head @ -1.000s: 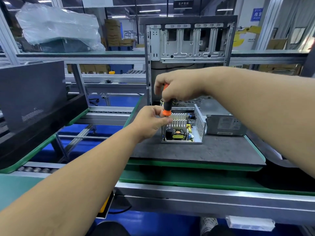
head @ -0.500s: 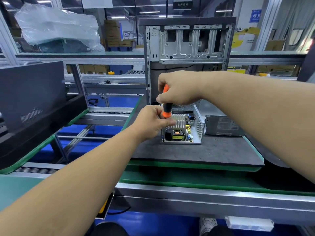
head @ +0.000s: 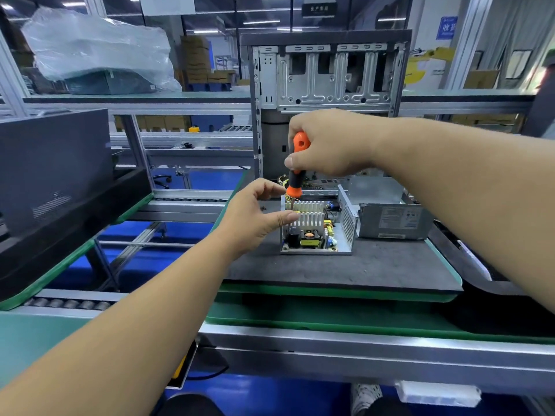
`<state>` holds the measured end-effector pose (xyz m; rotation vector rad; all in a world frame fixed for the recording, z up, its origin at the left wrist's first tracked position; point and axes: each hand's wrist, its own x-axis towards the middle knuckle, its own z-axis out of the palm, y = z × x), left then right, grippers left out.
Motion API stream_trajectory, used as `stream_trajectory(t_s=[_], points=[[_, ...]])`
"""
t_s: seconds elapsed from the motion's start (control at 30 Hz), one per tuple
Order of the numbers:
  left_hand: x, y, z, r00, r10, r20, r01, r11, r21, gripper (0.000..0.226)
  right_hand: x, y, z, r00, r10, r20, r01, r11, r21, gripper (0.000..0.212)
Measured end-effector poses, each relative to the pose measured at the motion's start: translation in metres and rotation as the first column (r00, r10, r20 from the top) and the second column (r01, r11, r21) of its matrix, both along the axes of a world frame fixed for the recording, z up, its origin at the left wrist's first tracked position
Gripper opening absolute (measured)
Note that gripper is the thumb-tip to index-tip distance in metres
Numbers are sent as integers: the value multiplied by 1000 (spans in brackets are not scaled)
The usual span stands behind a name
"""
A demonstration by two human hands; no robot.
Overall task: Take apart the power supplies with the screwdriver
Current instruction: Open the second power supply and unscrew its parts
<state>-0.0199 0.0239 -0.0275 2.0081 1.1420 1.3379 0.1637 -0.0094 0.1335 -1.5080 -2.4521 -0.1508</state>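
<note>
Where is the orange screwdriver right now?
In the head view, the orange screwdriver stands upright at center, gripped by the right hand, above the opened power supply.

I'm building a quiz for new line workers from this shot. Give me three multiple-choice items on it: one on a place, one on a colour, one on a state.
1. Where is the closed grey power supply relative to the opened power supply?
A. stacked on top of it
B. on its right, on the same dark mat
C. on the floor

2. What colours is the screwdriver handle?
A. orange and black
B. blue and white
C. all yellow

3. What state is the opened power supply in?
A. still fully closed
B. cover off, heatsink fins and board exposed
C. wrapped in plastic

Answers:
1 B, the closed unit sits on the mat just right of the open one.
2 A, orange shows above and below a black band in the right hand.
3 B, white fins and components show beside the left hand.
</note>
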Motion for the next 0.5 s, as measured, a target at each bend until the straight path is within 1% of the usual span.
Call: stream_trajectory(t_s=[0.07, 0.2, 0.33, 0.4, 0.5], points=[[-3, -3, -2, 1000, 24, -5, -24, 1000, 17, 41, 6, -4, 9, 999, -2, -54, 2, 1000, -10, 24], [5, -9, -3, 986, 62, -155, -59, 998, 27, 33, 20, -11, 29, 988, -4, -156, 7, 1000, 17, 20], [17, -9, 6, 963, 123, -240, -105, 991, 84, 29, 31, -12, 40, 964, 0, -266, 10, 999, 36, 18], [23, -8, 10, 950, 157, -271, -136, 986, 95, 22, 33, -12, 42, 959, 2, -282, 14, 998, 55, 19], [29, -5, 13, 924, 226, -310, -204, 974, 101, 21, 36, -10, 43, 961, 6, -276, 17, 997, 82, 22]])
